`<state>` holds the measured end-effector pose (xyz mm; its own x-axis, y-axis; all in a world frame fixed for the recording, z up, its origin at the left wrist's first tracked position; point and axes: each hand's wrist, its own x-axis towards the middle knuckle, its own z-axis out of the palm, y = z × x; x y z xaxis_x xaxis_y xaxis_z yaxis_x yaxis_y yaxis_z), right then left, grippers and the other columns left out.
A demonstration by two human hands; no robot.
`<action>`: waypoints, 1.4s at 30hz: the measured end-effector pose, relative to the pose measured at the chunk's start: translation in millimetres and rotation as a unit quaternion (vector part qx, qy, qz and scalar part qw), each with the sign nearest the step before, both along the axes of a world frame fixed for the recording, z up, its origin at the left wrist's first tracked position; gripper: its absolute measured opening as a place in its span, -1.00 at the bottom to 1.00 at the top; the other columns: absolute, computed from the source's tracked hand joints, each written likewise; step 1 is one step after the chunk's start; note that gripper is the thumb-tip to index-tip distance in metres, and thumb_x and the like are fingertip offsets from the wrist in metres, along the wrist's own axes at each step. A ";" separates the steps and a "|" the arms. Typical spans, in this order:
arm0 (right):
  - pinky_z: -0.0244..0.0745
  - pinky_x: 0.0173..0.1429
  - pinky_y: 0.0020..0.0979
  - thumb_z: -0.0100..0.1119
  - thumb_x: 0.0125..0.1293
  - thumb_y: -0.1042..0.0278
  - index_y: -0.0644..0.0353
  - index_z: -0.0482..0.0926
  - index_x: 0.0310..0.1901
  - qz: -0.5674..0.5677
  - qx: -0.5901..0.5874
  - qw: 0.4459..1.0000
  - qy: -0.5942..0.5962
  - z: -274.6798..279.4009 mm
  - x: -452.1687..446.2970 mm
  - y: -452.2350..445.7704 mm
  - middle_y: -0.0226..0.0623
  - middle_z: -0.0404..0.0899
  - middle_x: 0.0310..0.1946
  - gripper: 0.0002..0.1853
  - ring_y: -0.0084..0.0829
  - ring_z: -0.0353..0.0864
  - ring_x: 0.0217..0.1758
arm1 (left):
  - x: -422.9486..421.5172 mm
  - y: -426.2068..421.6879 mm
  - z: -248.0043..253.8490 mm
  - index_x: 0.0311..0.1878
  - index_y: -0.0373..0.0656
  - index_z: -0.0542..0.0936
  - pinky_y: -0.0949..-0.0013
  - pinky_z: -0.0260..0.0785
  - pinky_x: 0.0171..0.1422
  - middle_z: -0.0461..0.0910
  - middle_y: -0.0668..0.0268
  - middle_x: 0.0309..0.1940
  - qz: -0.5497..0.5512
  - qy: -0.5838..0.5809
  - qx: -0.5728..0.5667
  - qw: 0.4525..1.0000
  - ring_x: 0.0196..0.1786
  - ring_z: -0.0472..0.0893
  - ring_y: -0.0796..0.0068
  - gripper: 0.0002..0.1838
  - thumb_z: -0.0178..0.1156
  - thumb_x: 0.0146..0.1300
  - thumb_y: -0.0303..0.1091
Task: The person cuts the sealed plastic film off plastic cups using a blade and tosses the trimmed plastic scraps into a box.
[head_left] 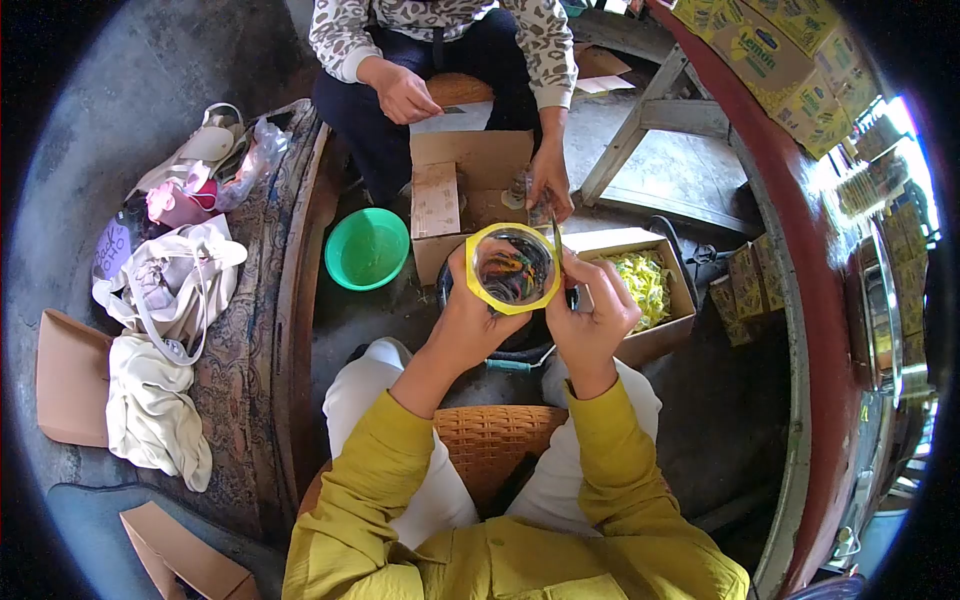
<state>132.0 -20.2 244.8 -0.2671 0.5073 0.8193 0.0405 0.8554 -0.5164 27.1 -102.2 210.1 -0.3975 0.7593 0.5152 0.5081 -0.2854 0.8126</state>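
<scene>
My left hand (470,318) is wrapped round the side of a jar (466,262) with a yellow, many-sided rim. Its open mouth faces me, and dark and multicoloured strands (510,275) lie inside; I cannot make out exactly what they are. Close against the jar's right edge, my right hand (595,315) is closed on a knife (557,238), its thin blade pointing away from me. Beneath both hands is a dark bucket (510,366), mostly hidden, with a green grip on its wire handle.
Opposite sits a person whose hand (548,180) reaches to small clear packets by an open cardboard box (475,150). A green basin (367,250) stands left; a box of yellow-green wrappers (645,285) stands right. Bags (170,270) lie on the left bench. A red-edged table (790,250) flanks me.
</scene>
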 end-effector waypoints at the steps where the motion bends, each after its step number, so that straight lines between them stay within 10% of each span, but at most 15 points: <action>1: 0.39 -0.46 -0.53 0.26 -0.11 0.67 0.27 0.58 -0.38 0.007 -0.010 1.000 0.002 0.4 0.9 1.4 -0.24 0.49 -0.60 -0.81 -0.43 0.50 -0.58 | 0.9 0.4 -1.1 0.08 -0.30 0.17 0.35 0.25 0.18 0.20 0.16 -0.01 -0.004 -0.004 -0.002 1.000 0.08 0.40 0.31 -0.37 0.28 -0.03 -0.49; 42: 0.40 -0.47 -0.54 0.27 -0.14 0.66 0.28 0.59 -0.40 0.040 -0.034 0.998 -0.020 4.7 7.6 6.0 -0.26 0.52 -0.59 -0.82 -0.43 0.53 -0.57 | -6.1 2.1 -8.9 0.16 -0.23 -0.01 0.34 0.23 0.19 0.27 0.14 0.03 -0.068 -0.097 -0.002 0.993 0.11 0.37 0.35 -0.27 0.22 0.00 -0.55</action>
<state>139.7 -14.3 249.5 -0.3416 0.5375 0.7710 -0.0049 0.8193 -0.5734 21.0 -100.1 201.2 -0.3821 0.8147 0.4361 0.2995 -0.3373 0.8925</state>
